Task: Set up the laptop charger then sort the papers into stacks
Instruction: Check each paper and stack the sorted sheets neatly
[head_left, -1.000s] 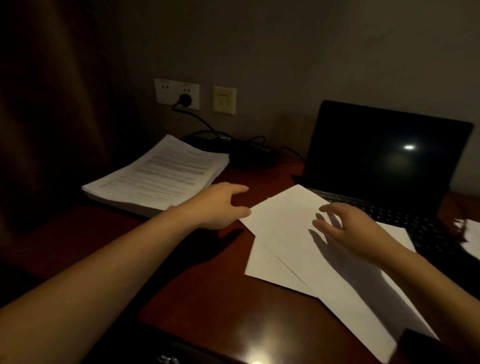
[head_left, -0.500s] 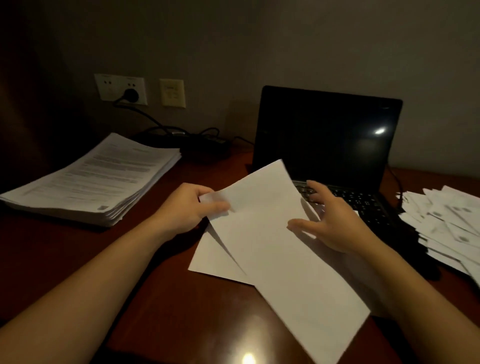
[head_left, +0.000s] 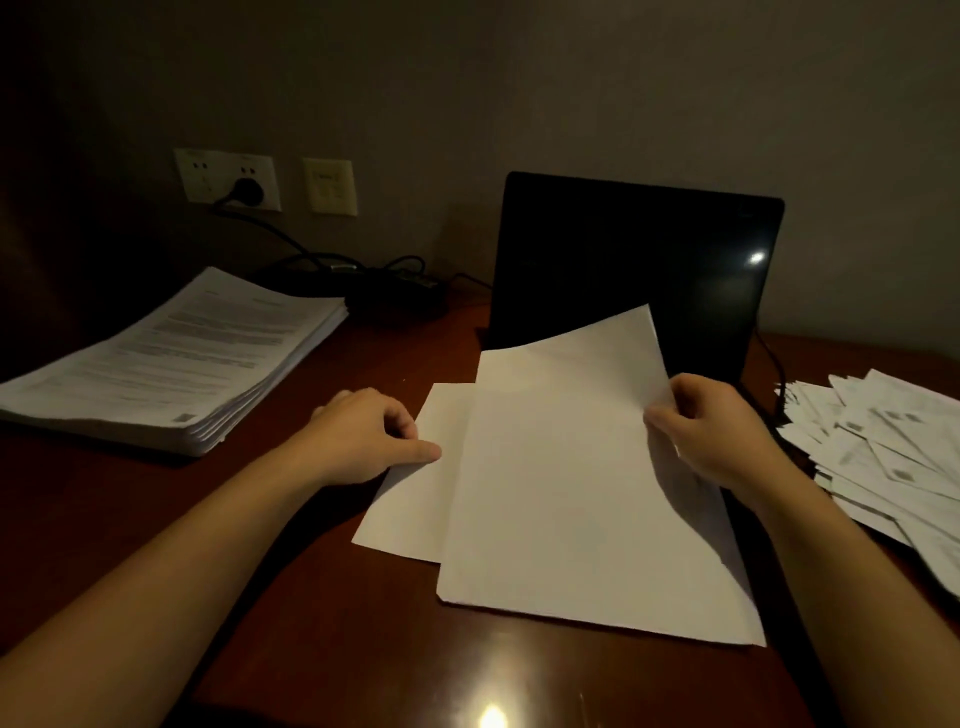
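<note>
- Fingers (head_left: 662, 415) of the right hand (head_left: 722, 431) were clamped on the right edge of the top sheet (head_left: 566, 493), mid-frame.
- Thumb and curled fingers of the left hand (head_left: 363, 436) pinched the left edge of the lower sheet (head_left: 410, 509).
- Upper left, the charger plug (head_left: 249, 189) sat in the wall socket (head_left: 208, 176).
- Behind both sheets stood the laptop (head_left: 623, 260).

The desk (head_left: 322, 649) in front of me is red-brown wood with a glossy varnish that mirrors a lamp. The blank sheets (head_left: 571, 493) are matt white paper, smooth. The laptop screen (head_left: 623, 260) is glossy black. The socket plate (head_left: 208, 176) looks like smooth plastic.
</note>
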